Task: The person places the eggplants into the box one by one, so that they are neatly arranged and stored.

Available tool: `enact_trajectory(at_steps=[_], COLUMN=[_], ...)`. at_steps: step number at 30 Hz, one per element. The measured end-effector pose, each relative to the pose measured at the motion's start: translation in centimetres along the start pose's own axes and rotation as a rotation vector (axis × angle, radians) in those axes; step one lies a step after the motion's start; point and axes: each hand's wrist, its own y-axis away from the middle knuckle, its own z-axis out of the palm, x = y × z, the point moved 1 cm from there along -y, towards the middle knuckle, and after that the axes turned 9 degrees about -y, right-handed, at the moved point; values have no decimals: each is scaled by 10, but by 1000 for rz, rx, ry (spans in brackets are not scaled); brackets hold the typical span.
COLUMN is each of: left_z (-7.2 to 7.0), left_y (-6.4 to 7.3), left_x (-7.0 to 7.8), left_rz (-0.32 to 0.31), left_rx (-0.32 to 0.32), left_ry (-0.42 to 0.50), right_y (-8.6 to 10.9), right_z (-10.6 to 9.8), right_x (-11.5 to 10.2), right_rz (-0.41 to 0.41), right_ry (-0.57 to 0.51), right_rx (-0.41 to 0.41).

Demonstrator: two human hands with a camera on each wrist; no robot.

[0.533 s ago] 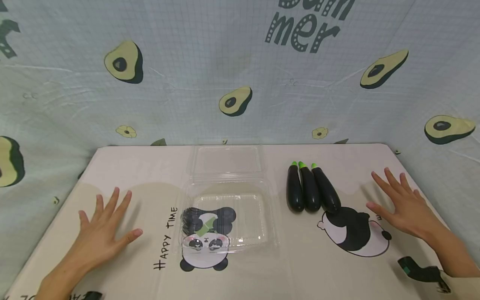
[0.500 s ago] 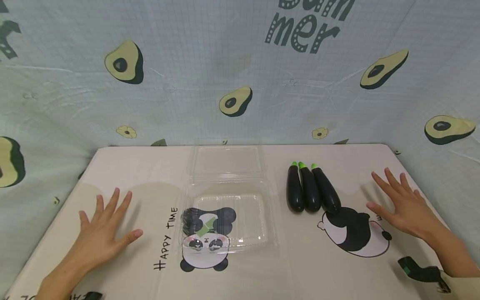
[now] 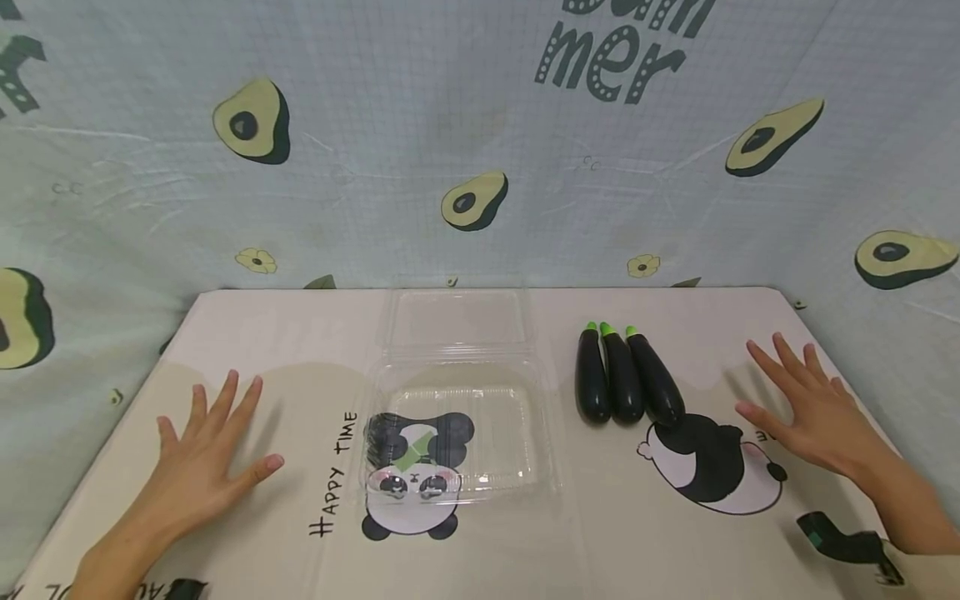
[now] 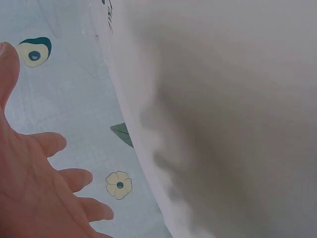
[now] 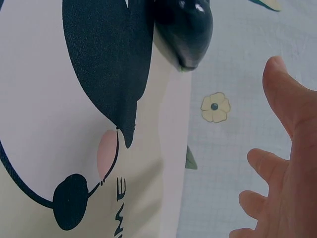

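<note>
My left hand (image 3: 202,471) is held over the left side of the table, fingers straight and spread, holding nothing. On the far right my right hand (image 3: 817,412) is likewise spread and holds nothing. Nearest to it lie three dark eggplants with green tips: a left one (image 3: 592,379), a middle one (image 3: 622,375) and a right one (image 3: 656,379). Between the hands sits a clear plastic clamshell container (image 3: 498,433), its lid (image 3: 457,321) folded back toward the wall. The right wrist view shows one shiny eggplant end (image 5: 185,32) near the top.
A pale cloth printed with pandas and lettering covers the table (image 3: 300,333). Behind it hangs a light blue sheet (image 3: 360,108) with avocado prints, which also closes in both sides. Dark straps, one left (image 3: 185,589) and one right (image 3: 840,537), show near the wrists.
The head view has shifted very slightly. Both hands, the eggplants and the container stay in place.
</note>
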Motion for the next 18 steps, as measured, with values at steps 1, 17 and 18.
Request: enact_trajectory(at_steps=[1, 17, 18], left_z=[0, -4, -4], left_y=[0, -9, -9], left_x=[0, 17, 18], left_rz=[0, 53, 60], left_rx=[1, 94, 99], left_ry=[0, 175, 189], right_y=[0, -3, -3], right_z=[0, 8, 9], right_x=[-1, -29, -32], right_rz=[-2, -53, -61], right_ry=[-2, -60, -63], right_rx=[3, 85, 91])
